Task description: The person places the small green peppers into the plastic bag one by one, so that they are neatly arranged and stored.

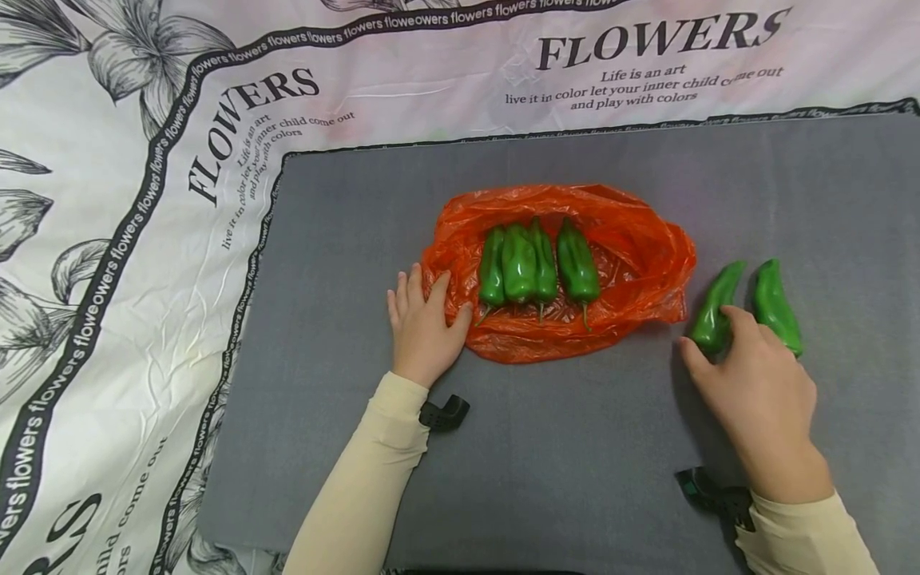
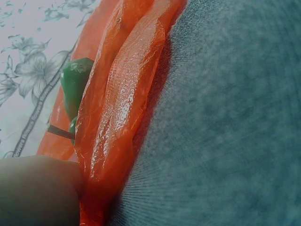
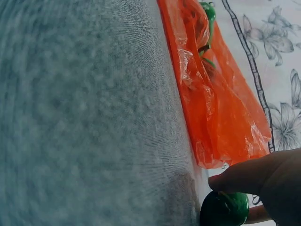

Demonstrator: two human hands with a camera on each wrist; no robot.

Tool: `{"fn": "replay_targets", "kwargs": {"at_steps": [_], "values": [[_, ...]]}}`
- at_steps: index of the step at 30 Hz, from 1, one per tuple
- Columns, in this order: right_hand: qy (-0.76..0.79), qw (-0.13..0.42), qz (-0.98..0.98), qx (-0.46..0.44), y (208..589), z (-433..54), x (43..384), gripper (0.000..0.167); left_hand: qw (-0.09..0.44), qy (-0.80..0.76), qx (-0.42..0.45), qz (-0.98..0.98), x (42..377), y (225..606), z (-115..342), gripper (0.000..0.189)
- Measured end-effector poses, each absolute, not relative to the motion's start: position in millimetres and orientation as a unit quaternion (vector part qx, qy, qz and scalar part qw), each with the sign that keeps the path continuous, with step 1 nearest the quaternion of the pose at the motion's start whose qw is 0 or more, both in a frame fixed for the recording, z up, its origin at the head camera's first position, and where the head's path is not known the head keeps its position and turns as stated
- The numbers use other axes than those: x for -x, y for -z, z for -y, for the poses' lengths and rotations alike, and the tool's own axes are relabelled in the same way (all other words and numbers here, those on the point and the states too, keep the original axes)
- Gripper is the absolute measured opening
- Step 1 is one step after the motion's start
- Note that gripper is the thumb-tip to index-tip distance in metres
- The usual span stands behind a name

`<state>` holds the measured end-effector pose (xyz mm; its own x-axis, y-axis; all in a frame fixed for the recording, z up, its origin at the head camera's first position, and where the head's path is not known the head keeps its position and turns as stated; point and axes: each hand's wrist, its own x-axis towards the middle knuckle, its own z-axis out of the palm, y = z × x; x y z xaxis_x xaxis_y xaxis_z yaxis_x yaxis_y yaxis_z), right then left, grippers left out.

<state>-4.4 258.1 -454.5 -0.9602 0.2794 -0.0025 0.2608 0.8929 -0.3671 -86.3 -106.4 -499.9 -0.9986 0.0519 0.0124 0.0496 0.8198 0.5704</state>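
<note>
An orange-red plastic bag (image 1: 647, 271) lies spread on the grey mat, with several green peppers (image 1: 519, 263) side by side in its middle. At the bag's left edge, my left hand (image 1: 427, 335) rests with its fingers spread and fairly straight. The left wrist view shows the thumb (image 2: 40, 188) against the bag's rim (image 2: 122, 99). To the right of the bag, my right hand (image 1: 762, 391) pinches a green pepper (image 1: 715, 307) between thumb and fingers. That pepper's lower end (image 3: 225, 209) appears under the thumb in the right wrist view. Another green pepper (image 1: 776, 307) lies just beyond the right fingers.
A grey mat (image 1: 561, 463) covers the work area. White cloth (image 1: 431, 88) printed with flowers and lettering borders it at the back and left. Black wrist mounts (image 1: 444, 413) sit at both sleeves.
</note>
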Motion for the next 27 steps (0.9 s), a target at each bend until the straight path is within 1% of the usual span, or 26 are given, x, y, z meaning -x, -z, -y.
{"fn": "replay_targets", "kwargs": {"at_steps": [5,10,15,23,27], "values": [[-0.196,0.040,0.968,0.152,453,-258,4,0.060,-0.001,-0.297,-0.028,-0.954,87,501,106,0.062],[-0.214,0.062,0.958,0.180,450,-256,3,0.060,0.000,-0.298,-0.029,-0.954,87,500,106,0.062],[-0.225,0.101,0.952,0.183,448,-255,3,0.059,0.001,-0.300,-0.028,-0.954,86,500,106,0.062],[-0.239,0.169,0.937,0.188,445,-250,3,0.050,0.006,-0.299,-0.026,-0.954,87,499,107,0.062],[-0.248,0.196,0.929,0.192,441,-246,3,0.049,0.009,-0.298,-0.025,-0.954,87,499,108,0.062]]}}
